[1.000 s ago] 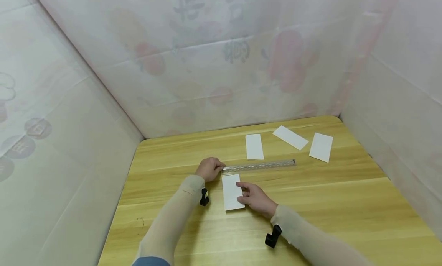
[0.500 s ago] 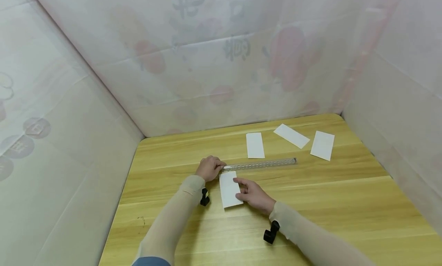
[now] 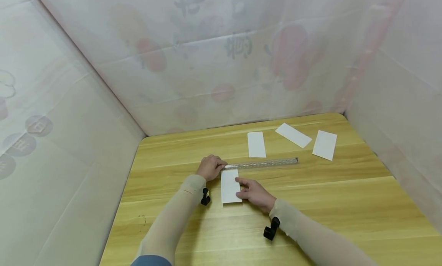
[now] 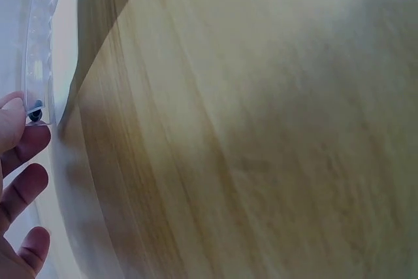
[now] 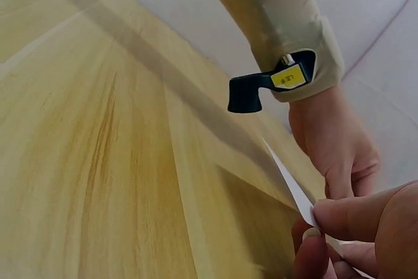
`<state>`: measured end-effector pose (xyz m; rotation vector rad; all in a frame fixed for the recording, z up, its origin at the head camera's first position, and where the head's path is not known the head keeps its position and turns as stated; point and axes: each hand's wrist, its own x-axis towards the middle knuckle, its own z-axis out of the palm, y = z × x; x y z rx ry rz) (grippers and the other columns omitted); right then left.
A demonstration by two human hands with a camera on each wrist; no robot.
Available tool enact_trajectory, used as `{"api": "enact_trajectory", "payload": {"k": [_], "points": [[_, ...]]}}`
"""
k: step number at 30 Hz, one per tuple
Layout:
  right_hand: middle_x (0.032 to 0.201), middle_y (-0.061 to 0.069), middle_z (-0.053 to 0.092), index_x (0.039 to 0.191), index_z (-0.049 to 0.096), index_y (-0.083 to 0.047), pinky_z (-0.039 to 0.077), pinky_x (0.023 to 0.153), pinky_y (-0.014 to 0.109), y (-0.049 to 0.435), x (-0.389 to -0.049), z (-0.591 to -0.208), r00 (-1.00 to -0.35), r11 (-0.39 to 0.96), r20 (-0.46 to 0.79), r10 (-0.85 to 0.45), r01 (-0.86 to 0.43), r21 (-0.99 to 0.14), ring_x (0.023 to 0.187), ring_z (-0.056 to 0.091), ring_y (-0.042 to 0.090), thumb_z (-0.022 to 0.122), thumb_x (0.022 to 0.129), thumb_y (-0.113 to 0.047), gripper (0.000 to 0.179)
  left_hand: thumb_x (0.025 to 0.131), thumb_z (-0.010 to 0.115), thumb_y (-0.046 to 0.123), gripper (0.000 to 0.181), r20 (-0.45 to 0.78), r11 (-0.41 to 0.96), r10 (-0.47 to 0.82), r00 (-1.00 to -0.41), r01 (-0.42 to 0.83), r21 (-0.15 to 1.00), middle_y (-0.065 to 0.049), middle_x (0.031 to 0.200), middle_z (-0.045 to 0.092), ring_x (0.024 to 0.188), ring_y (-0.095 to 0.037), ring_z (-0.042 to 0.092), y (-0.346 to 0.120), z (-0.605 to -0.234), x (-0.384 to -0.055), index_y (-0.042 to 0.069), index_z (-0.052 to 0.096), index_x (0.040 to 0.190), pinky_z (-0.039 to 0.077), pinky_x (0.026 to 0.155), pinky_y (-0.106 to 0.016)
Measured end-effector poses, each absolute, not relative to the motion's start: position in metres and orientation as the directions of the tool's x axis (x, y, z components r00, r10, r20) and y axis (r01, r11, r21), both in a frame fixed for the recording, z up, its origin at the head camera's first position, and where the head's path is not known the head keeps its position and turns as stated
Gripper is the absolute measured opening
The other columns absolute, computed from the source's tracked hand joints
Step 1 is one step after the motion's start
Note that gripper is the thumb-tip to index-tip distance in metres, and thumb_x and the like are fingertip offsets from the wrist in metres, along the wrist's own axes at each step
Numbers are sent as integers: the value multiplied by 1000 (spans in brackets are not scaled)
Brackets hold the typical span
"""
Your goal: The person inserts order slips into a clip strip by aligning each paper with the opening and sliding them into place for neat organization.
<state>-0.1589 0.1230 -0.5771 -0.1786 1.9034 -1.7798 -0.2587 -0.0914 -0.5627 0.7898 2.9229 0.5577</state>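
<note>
White card (image 3: 230, 186) held at the end of a clear ruler (image 3: 266, 163)

From where I stand, the person's left hand (image 3: 210, 168) has the ruler's left end pinched between thumb and finger, the other fingers apart below it. The right hand (image 3: 255, 193) grips the card by its right-hand edge, thumb on one side and fingertips on the other. The card's far edge meets the ruler just beside the left hand; its raised edge throws a shadow on the worktop (image 3: 310, 197).

Beyond the ruler lie three more pieces: an upright card (image 3: 257, 144), a slanted card (image 3: 293, 135) and, furthest right, a tilted card (image 3: 325, 145). A printed fabric wall (image 3: 221, 66) stands behind. Each sleeve cuff carries a black clip, the left clip (image 3: 205, 196) close to the card, the right clip (image 3: 271, 229) nearer me.
</note>
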Motion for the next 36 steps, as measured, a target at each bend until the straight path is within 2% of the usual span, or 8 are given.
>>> {"api": "enact_trajectory", "payload": {"k": [11,19,23,26,28,34,36], "points": [[153,20,28,148,30,2,48,70,30,123,-163,-576,-845,122,-299,-444,274,-954,75,56,18,63,92,-5,65,97,59,21,21,20,809,503,-864,479,340,5,104,69,103,-18,59,-93,-563,-260,25,74,112,44,95,-43],[150,20,32,148,30,4,48,74,29,125,-167,-578,-846,134,-289,-449,256,-957,77,58,18,62,92,-5,64,98,59,22,21,30,804,510,-860,489,340,5,104,70,100,-18,59,-91,-563,-259,24,74,112,46,90,-42],[150,18,33,149,28,3,46,71,28,127,-169,-579,-843,143,-292,-452,255,-956,72,54,16,61,93,-5,66,98,59,21,21,27,808,508,-861,487,333,5,104,70,100,-18,59,-90,-562,-258,24,74,112,45,91,-42],[145,18,39,149,29,2,44,68,27,127,-170,-578,-849,153,-296,-439,253,-955,66,49,14,62,92,-6,66,98,59,20,21,30,811,510,-860,491,318,5,104,70,101,-18,59,-89,-561,-258,24,74,112,46,91,-42],[136,22,46,148,30,2,44,67,27,127,-172,-578,-853,164,-306,-423,260,-952,65,48,14,62,92,-6,65,97,59,20,21,30,811,508,-861,490,319,5,104,70,102,-18,59,-88,-560,-257,24,74,112,46,92,-42],[134,22,48,147,33,3,48,76,28,123,-174,-576,-880,149,-308,-361,271,-951,87,57,16,61,93,-6,62,97,60,20,21,25,815,500,-866,480,324,5,103,70,103,-18,59,-89,-559,-257,25,74,111,45,94,-42],[128,22,52,146,32,3,48,76,29,121,-173,-576,-889,114,-319,-329,298,-948,90,57,18,61,94,-6,61,97,60,20,21,26,815,498,-867,479,327,5,103,70,102,-18,59,-90,-560,-257,25,74,111,45,94,-42]]}}
